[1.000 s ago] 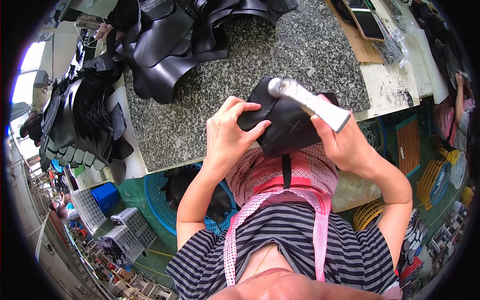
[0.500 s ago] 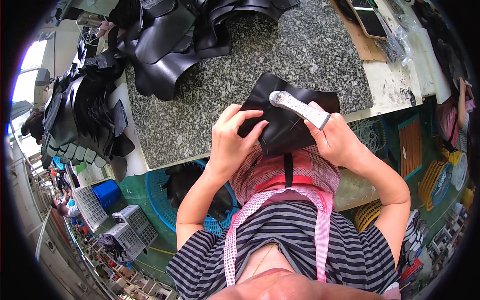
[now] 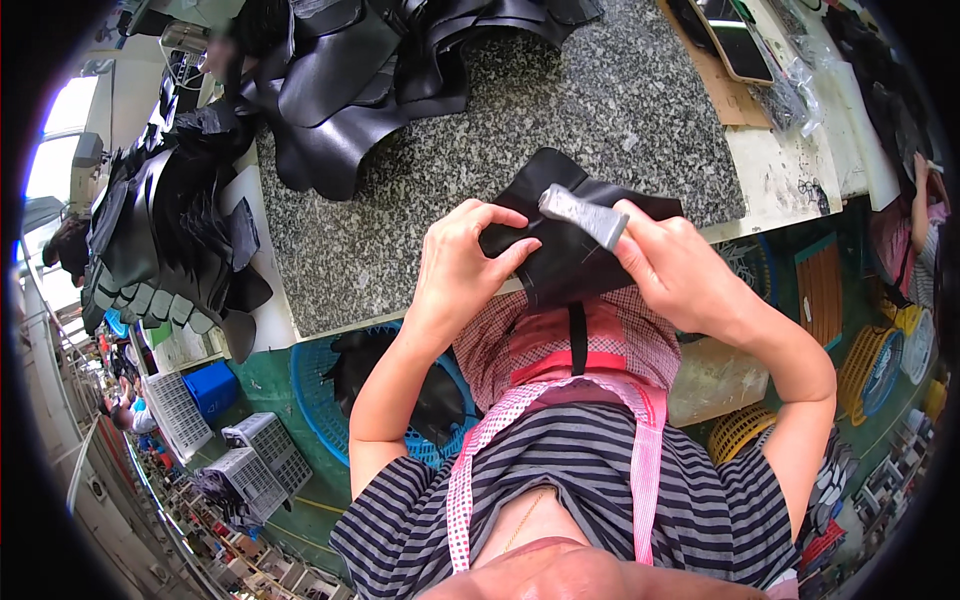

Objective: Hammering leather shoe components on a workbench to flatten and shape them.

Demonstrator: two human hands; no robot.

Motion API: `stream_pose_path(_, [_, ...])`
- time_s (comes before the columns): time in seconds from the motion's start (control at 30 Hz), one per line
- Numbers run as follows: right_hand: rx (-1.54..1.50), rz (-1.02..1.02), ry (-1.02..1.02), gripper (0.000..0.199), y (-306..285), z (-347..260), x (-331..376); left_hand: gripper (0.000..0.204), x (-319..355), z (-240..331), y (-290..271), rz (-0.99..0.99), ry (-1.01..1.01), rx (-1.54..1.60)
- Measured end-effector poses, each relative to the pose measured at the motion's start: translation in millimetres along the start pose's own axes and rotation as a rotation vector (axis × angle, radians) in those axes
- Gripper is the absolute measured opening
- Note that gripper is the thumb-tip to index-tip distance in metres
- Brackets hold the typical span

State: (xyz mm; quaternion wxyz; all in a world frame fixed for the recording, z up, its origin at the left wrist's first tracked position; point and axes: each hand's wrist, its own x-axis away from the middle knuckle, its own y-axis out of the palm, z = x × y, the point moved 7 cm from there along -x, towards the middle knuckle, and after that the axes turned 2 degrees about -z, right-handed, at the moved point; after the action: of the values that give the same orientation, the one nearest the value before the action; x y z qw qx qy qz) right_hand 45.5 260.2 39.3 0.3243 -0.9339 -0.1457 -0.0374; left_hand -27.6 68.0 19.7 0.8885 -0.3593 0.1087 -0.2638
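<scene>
My left hand (image 3: pixel 462 262) pinches the left edge of a black leather piece (image 3: pixel 572 252) held at the near edge of a speckled granite table (image 3: pixel 560 110). My right hand (image 3: pixel 672 268) grips a grey flat bar-shaped tool (image 3: pixel 584 214) and presses it against the top of that same piece. The lower part of the leather piece hangs over my pink checked apron.
Heaps of black leather pieces (image 3: pixel 370 70) lie at the table's far side and on a stand at the left (image 3: pixel 165 240). A blue basket (image 3: pixel 330 380) with black pieces stands below the table. Grey crates (image 3: pixel 250 450) sit on the floor. Another person's arm (image 3: pixel 915 200) shows at the right.
The leather piece has dropped lower and flatter toward the table edge. My right hand turned the grey tool down onto it, and my left hand's fingers shifted along the piece's edge.
</scene>
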Motion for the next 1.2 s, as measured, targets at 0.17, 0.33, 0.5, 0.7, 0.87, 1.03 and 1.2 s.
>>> stream_pose_path(0.17, [-0.036,0.089,-0.036,0.022,-1,-8,6,0.026,-2,1,-1,0.011,0.036,-0.009])
stream_pose_path(0.33, [-0.097,0.02,-0.007,0.018,20,10,3,0.024,13,1,-3,0.173,0.284,-0.051])
stream_pose_path(0.5, [-0.079,0.003,-0.003,0.017,21,14,4,0.022,19,9,-4,0.176,0.417,-0.168])
stream_pose_path(0.7, [-0.065,0.014,-0.051,0.017,3,16,-6,0.019,23,0,11,0.183,0.101,-0.015])
stream_pose_path(0.87, [-0.068,-0.072,-0.041,0.018,-3,8,-11,0.019,29,9,11,0.29,0.058,0.048])
stream_pose_path(1.03, [-0.248,0.195,-0.16,0.019,3,-4,5,0.018,38,22,17,0.285,0.095,-0.035])
stream_pose_path(1.2, [-0.259,0.261,-0.108,0.019,19,16,37,0.016,34,15,19,0.217,0.024,0.0])
